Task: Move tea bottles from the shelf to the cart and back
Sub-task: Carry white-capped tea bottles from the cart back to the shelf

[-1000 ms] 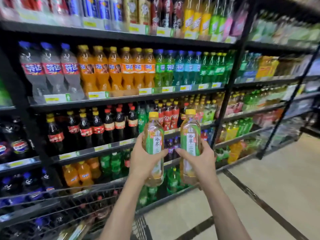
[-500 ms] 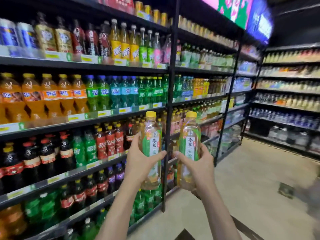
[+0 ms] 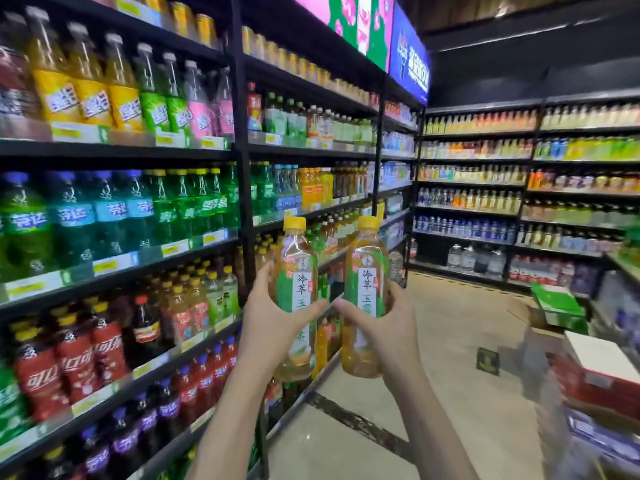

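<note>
Two tea bottles upright at centre frame, left hand (image 3: 273,323) clamped on one (image 3: 294,299), right hand (image 3: 388,323) on the other (image 3: 366,296). Return leg, likely. Cart unseen. Next: finding the tea gap on the shelf (image 3: 332,258).

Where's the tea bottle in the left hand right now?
In the head view it's centre frame: the left tea bottle stands upright in the left hand, beside the right tea bottle, in front of the drinks shelf.

Both forearms raised ahead, left hand (image 3: 273,323) and right hand (image 3: 384,327) each curled closed (thumbs nearly meeting), wrists upright
</note>
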